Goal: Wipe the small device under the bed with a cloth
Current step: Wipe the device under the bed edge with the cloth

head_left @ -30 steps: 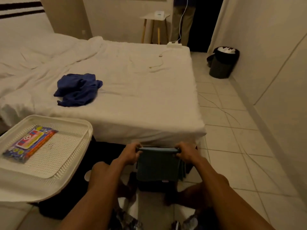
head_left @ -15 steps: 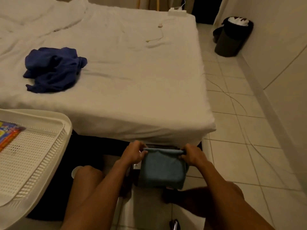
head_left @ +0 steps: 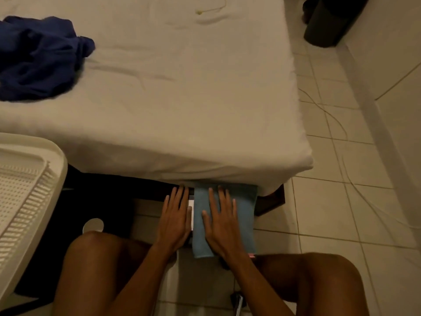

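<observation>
A folded blue-grey cloth (head_left: 243,215) lies flat over the small device (head_left: 191,209) at the bed's (head_left: 182,99) near edge; only a pale sliver of the device shows between my hands, and a pink corner peeks out below the cloth. My right hand (head_left: 222,226) rests palm down on the cloth, fingers spread. Flat beside the cloth lies my left hand (head_left: 176,221), over the device's left part, fingertips reaching the dark gap under the mattress. Neither hand grips anything.
A white perforated plastic tray (head_left: 25,190) sits at the left. A crumpled dark blue garment (head_left: 38,55) lies on the bed. A black bin (head_left: 328,21) stands at the far right by the wall. Thin cables (head_left: 337,124) run over the tiled floor. My knees frame the bottom.
Both hands let go of the cloth's top edge, which they held stretched upright. The cloth now lies flat on the device with both palms pressed down. The view tilted down and closer.
</observation>
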`<state>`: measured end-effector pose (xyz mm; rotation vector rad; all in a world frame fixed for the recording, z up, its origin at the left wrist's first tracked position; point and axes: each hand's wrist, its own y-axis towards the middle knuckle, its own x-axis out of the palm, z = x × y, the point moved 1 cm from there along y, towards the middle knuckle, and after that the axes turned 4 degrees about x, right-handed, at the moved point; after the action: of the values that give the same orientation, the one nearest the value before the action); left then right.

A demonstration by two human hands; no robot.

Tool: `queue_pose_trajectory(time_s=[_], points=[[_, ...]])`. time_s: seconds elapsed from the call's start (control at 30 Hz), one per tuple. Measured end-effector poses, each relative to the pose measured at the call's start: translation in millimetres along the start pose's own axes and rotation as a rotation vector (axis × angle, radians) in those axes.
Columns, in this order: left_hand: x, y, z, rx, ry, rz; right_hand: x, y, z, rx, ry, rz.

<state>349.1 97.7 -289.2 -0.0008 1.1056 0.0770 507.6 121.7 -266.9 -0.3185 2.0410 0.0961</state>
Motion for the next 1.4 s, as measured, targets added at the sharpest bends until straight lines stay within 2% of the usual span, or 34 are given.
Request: queue_pose_trajectory(time_s=[0.23, 0.5, 0.7, 0.9, 1.1, 1.3, 1.4], points=[[8.7, 2.0, 10.4, 0.006, 0.073, 0.024, 0.4, 1.1, 7.7, 0.045, -0.046, -0.014], [4.3, 1.4, 8.1, 0.002, 0.084, 0.009, 6.6, -38.0, 7.3, 0.193, -0.057, -0.018], [7.2, 1.5, 8.2, 0.014, 0.090, -0.003, 0.7, 11.0, 7.6, 0.136, -0.089, -0.008], [4.2, 0.5, 10.9, -0.003, 0.109, -0.029, 9.9, -40.4, 6.3, 0.234, -0.098, -0.006], [7.4, 3.1, 11.9, 0.066, 0.112, -0.049, -2.0, 1.5, 13.3, 0.149, -0.100, -0.003], [5.8, 3.0, 9.5, 0.065, 0.099, -0.069, 9.8, -45.7, 1.4, 0.236, -0.115, 0.034], [2.5, 4.6, 12.8, 0.062, 0.106, -0.059, 5.2, -12.8, 5.4, 0.199, -0.134, 0.013]])
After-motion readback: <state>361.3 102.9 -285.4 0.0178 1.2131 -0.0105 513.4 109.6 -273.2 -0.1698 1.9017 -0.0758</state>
